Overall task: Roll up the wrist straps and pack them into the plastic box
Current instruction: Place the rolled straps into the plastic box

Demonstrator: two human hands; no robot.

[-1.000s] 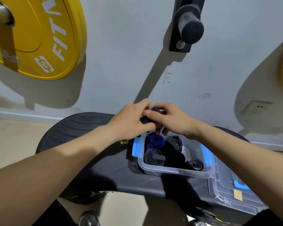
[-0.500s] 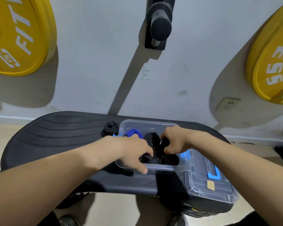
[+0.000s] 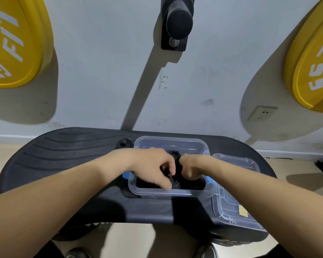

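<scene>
Looks down on a black ribbed pad (image 3: 63,159) set against a pale wall. Finds a clear plastic box (image 3: 171,141), lid off, on the right half of that pad, with a blue latch (image 3: 126,175) at its left end. Shows black rolled wrist straps (image 3: 197,183) packed inside the box, mostly along the near side and partly hidden by the hands.

Reaches in from the near left with the left hand (image 3: 153,164): knuckles up, fingers curled downward and closed on a black strap roll (image 3: 166,170) in the middle of the box. Comes in from the near right with the right hand (image 3: 191,168), balled into a fist just beside the left hand and low among the straps. Cannot tell whether that fist grips anything, since the fingers are tucked under and blurred.

Leaves one loose strap roll (image 3: 124,144) lying on the pad just beside the box's far left corner. Places the clear lid (image 3: 237,211), flat and bearing a yellowish sticker, against the box's right side. Hangs two yellow weight plates (image 3: 13,43) (image 3: 313,67) on the wall, far left and far right, with a black peg (image 3: 178,21) between them and a wall socket (image 3: 262,114) low on the right.
</scene>
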